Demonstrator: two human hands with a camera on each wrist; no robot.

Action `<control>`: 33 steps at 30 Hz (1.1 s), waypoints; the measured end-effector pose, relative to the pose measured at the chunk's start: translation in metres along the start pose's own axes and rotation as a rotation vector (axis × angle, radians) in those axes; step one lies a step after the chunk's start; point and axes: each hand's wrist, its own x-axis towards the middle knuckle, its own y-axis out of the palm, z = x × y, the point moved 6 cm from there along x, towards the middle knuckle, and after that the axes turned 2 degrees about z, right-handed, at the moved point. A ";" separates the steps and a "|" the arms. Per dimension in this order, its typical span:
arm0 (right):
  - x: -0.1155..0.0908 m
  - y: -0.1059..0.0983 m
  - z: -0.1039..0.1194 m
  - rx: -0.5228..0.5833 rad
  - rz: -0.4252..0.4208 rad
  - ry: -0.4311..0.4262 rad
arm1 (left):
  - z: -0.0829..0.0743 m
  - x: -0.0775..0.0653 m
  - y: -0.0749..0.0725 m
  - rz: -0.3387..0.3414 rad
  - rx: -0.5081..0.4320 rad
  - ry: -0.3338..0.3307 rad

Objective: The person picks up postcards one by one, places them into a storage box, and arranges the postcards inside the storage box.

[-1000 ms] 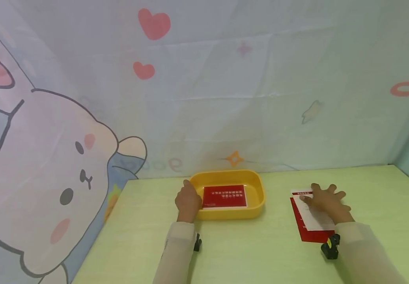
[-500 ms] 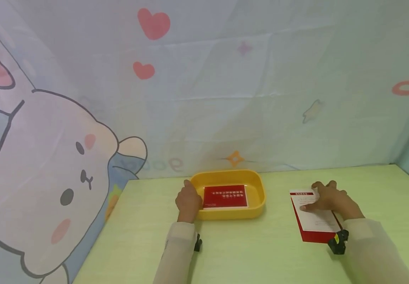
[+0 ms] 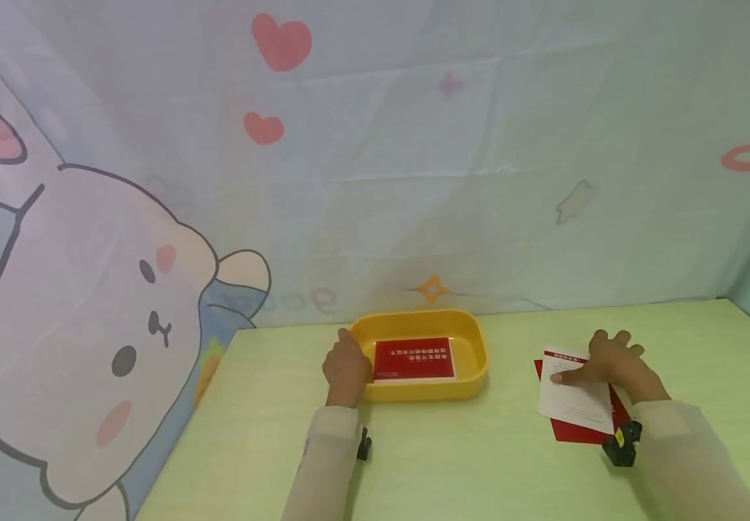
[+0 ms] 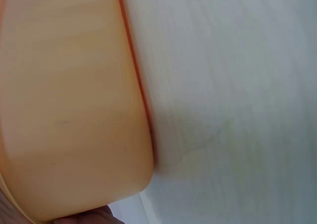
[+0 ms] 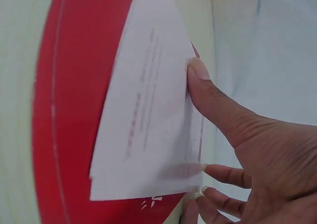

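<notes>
1 yellow plastic tray (image 3: 423,392), a smooth-walled rounded rectangle, stands on the pale green, finely streaked desk (image 3: 453,459). Inside it lies 1 flat, oblong red card (image 3: 414,358) with white lettering. The left hand (image 3: 346,370) has its grip curled round the tray's left end. To the right, well apart from the tray, 1 red sheet (image 5: 79,95) lies partly beneath thin white printed paper (image 3: 575,401); a step along the paper's edge leaves it unclear whether it is 1 layer or 2. The right hand (image 3: 617,367) touches this paper, its grip spread, thumb laid on the printed face. 2 white sleeves (image 3: 325,463) cover the forearms. Behind hangs 1 creased cloth backdrop (image 3: 381,224) with 3 hearts.
</notes>
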 end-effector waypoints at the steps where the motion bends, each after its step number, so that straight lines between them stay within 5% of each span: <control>1: 0.000 0.000 0.000 -0.006 -0.009 0.003 | 0.000 0.000 0.000 -0.004 0.003 -0.002; 13: -0.007 0.002 -0.009 0.052 -0.104 0.017 | 0.001 0.003 0.005 0.011 0.013 -0.011; 24: -0.008 0.001 -0.014 0.022 -0.083 0.066 | 0.000 0.000 0.004 -0.010 0.010 0.022; 33: -0.012 -0.006 -0.018 0.077 -0.153 0.030 | 0.000 0.002 0.005 -0.026 0.017 0.028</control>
